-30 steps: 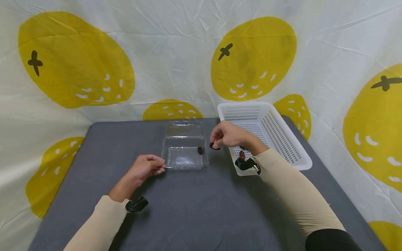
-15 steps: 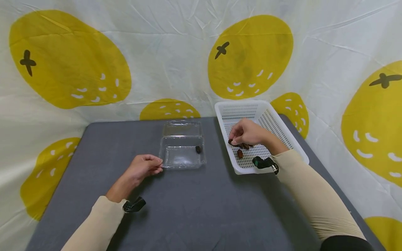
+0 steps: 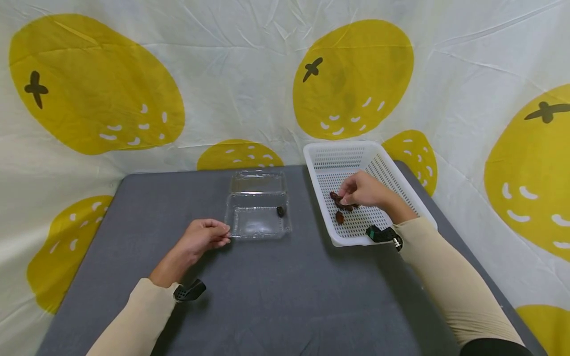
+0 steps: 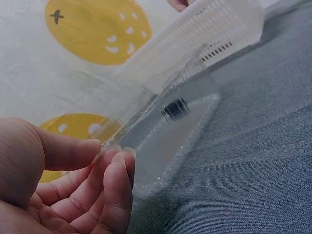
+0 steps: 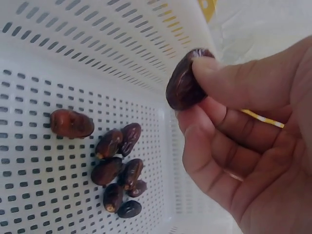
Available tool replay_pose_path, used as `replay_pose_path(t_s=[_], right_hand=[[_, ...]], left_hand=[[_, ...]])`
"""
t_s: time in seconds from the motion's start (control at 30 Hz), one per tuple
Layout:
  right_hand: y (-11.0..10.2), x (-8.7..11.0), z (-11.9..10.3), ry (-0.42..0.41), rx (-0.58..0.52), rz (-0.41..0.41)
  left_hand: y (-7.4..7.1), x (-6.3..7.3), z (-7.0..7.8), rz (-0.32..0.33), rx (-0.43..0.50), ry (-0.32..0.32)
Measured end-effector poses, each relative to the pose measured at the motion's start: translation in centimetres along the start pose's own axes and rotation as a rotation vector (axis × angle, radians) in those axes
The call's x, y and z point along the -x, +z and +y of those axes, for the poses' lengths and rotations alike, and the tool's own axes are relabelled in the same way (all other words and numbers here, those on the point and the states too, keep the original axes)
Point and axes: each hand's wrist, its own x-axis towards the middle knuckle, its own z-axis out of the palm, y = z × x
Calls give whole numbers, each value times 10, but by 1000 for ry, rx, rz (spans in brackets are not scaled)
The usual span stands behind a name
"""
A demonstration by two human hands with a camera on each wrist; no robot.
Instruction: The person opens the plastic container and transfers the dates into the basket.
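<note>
My left hand (image 3: 202, 237) pinches the near left corner of a clear plastic clamshell box (image 3: 258, 237), its lid tipped back. In the left wrist view, thumb and fingertips (image 4: 127, 155) meet at the box's thin rim. One dark date (image 3: 280, 212) lies inside at the right side. Over the white basket, my right hand (image 3: 367, 190) holds a glossy brown date (image 5: 185, 85) between thumb and fingers, as the right wrist view shows. Several more dates (image 5: 107, 170) are clustered on the basket floor below it, with a redder date (image 5: 72, 124) a little apart.
The white slotted basket (image 3: 429, 220) stands at the back right of the grey table (image 3: 276, 296), right of the clear box. A white cloth with yellow fruit prints (image 3: 352, 84) hangs behind. Each wrist wears a black strap (image 3: 190, 290).
My right hand has moved right, from beside the clear box to over the dates in the basket. The left hand stays at the box corner. The head view has shifted slightly.
</note>
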Motion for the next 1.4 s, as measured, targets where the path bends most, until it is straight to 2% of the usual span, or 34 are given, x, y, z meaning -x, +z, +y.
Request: replay_pose_path(t_s=[0.3, 0.53, 0.67, 0.77, 0.97, 1.4], right_hand=[[1, 1, 6, 86, 13, 49], [0, -3, 8, 251, 18, 30], [-1, -9, 11, 307, 46, 15], [-1, -16, 15, 335, 54, -30], [2, -21, 25, 408, 30, -197], [13, -26, 38, 470, -25, -266]], left_hand=[[0, -1, -2, -7, 4, -4], [0, -1, -1, -17, 19, 2], [-1, -2, -2, -11, 22, 4], [0, -2, -2, -13, 26, 5], [1, -3, -2, -27, 25, 8], [0, -3, -3, -24, 30, 5]])
